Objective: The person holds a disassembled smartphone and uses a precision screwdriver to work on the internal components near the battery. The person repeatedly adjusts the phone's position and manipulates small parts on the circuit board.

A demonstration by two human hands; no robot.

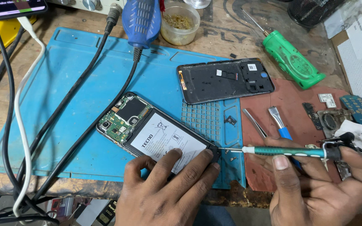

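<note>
An opened phone (147, 129) lies back-up on the blue work mat (72, 138), its green circuit board and white-labelled battery exposed. My left hand (168, 188) presses on the phone's near end, fingers on the battery. My right hand (315, 184) grips a teal precision screwdriver (290, 151) held level, its tip touching the phone's lower right corner. The removed black back cover (225, 79) rests on the mat behind the phone.
Tweezers (254, 122) and a blue-handled brush (279, 121) lie on a red mat (281, 104). A green electric screwdriver (292, 58) sits at the back right. Black and white cables (26, 125) cross the left. A small tub (180, 23) and blue tool (141, 19) stand behind.
</note>
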